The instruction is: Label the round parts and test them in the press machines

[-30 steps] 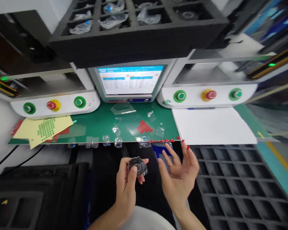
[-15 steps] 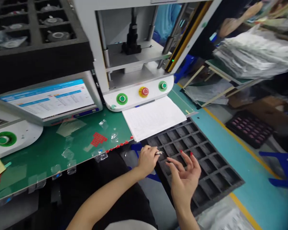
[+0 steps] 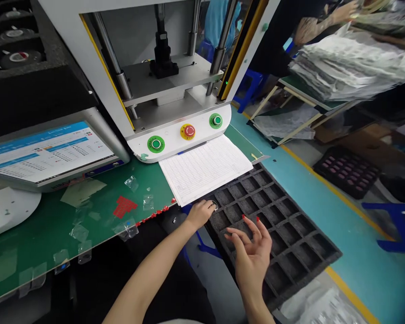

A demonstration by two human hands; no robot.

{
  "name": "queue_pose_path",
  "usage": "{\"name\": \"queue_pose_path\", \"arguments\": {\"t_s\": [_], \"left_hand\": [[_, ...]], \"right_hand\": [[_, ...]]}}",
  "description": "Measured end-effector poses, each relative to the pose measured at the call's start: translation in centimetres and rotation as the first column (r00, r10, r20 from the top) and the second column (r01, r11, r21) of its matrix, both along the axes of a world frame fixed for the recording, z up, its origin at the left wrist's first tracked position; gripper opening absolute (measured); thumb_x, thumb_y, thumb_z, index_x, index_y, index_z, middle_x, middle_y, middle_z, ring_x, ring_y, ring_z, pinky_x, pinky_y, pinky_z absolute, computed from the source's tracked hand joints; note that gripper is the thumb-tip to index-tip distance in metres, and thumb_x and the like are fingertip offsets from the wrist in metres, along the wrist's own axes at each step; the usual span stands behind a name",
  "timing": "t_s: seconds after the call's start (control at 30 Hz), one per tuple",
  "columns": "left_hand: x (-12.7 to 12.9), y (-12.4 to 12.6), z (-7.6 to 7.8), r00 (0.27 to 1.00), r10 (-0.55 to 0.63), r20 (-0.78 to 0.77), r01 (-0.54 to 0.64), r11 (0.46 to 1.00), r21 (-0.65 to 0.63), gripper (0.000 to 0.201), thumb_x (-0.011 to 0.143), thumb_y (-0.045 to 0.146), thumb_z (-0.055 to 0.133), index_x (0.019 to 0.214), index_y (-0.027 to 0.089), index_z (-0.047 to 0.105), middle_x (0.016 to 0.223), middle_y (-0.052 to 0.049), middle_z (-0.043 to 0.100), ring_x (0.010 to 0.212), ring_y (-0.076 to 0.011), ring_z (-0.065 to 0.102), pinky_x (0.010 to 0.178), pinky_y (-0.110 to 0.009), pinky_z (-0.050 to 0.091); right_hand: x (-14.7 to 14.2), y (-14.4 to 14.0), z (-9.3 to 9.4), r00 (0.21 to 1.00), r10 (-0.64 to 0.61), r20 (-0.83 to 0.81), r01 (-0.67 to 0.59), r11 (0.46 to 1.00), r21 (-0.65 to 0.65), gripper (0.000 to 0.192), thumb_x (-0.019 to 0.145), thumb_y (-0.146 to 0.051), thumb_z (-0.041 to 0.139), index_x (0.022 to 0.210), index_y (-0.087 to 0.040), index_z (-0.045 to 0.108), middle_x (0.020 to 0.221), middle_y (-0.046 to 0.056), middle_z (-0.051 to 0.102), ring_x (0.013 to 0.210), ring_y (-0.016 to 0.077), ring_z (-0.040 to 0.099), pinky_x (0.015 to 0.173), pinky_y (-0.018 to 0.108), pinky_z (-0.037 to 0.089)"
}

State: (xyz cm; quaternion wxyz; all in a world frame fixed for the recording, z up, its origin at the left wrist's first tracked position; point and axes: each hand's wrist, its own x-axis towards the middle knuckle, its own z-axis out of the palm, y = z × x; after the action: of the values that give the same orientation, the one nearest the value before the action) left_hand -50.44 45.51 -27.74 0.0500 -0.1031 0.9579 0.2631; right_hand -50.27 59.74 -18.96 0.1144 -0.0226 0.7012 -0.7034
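Observation:
My left hand [image 3: 201, 214] is closed on a small round metallic part [image 3: 215, 205], which pokes out past its fingertips. It is over the near left corner of a black foam tray [image 3: 288, 212] divided into square compartments. Most of the part is hidden by the fingers. My right hand [image 3: 254, 252] hovers above the same tray, palm turned up and inward. Its thumb and index finger come near each other, the other fingers are stretched out, and nothing shows in them. Beside the tray, printed sheets [image 3: 205, 168] lie on the green bench [image 3: 104, 211].
A press [image 3: 178, 135] with two green buttons and a red stop button stands behind the sheets. Left are a monitor [image 3: 54, 150] and a raised foam tray [image 3: 64, 67] of round parts. Red stickers [image 3: 124, 207] and clear film bits lie on the bench. A person's arm shows at upper right.
The view has shifted, so the press and monitor sit further left. My left hand, still holding the round part, is lower at the tray corner. My right hand keeps nearly the same pose.

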Motion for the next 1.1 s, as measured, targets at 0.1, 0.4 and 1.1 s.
{"name": "queue_pose_path", "arguments": {"t_s": [0.1,0.4,1.1], "left_hand": [[0.0,0.1,0.3,0.999,-0.030,-0.017,0.030,0.999,-0.022,0.024,0.092,0.009,0.046,0.101,0.013,0.068,0.107,-0.009,0.068,0.106,-0.0238,0.058,0.085,-0.036,0.053],[10.2,0.7,2.3,0.972,0.172,-0.162,-0.178,0.984,-0.021,0.033,0.083,0.008,0.052,0.114,0.012,0.063,0.134,-0.017,0.054,0.130,-0.0312,0.044,0.107,-0.051,0.042],[40.5,14.9,23.2,0.219,0.973,-0.066,-0.865,0.225,0.448,0.023,0.083,0.014,0.054,0.099,0.015,0.071,0.098,-0.008,0.073,0.090,-0.0162,0.067,0.086,-0.026,0.051]], "right_hand": [[0.3,0.1,0.1,1.000,0.007,0.016,-0.007,1.000,-0.030,0.053,0.080,-0.033,0.070,0.126,-0.031,0.044,0.131,0.012,0.047,0.077,0.0131,0.067,0.064,0.029,0.059],[2.7,0.3,1.1,0.985,0.155,-0.080,-0.162,0.982,-0.099,0.011,0.082,-0.028,0.069,0.087,-0.018,0.065,0.084,0.004,0.069,0.061,0.0114,0.064,0.057,0.024,0.055],[16.7,-9.6,-7.1,-0.008,0.997,-0.077,-1.000,-0.009,-0.009,0.034,0.065,-0.050,0.075,0.067,-0.016,0.070,0.085,0.011,0.069,0.064,0.0197,0.068,0.059,0.024,0.060]]}}
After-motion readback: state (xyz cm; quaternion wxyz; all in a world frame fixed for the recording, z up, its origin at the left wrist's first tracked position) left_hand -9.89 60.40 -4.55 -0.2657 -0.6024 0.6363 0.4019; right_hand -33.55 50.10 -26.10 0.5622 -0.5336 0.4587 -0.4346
